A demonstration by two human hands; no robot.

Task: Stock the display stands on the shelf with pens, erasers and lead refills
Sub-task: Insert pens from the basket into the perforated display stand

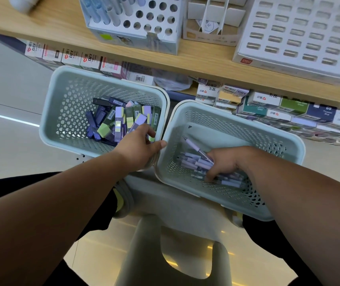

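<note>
Below, hands (140, 146) (224, 164) inside abutting basket rims (165, 112)

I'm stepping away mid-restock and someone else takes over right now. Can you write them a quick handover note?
Left hand: in the left basket, fingers on the eraser and refill pile; whether it grips anything is unclear.
Right hand: in the right basket, gripping a bunch of pens.
Done: the round-hole stand has stocked pens at its far left; most holes are empty.
Left: the divided stand and the slotted stand look unfilled; both baskets hold stock.
</note>
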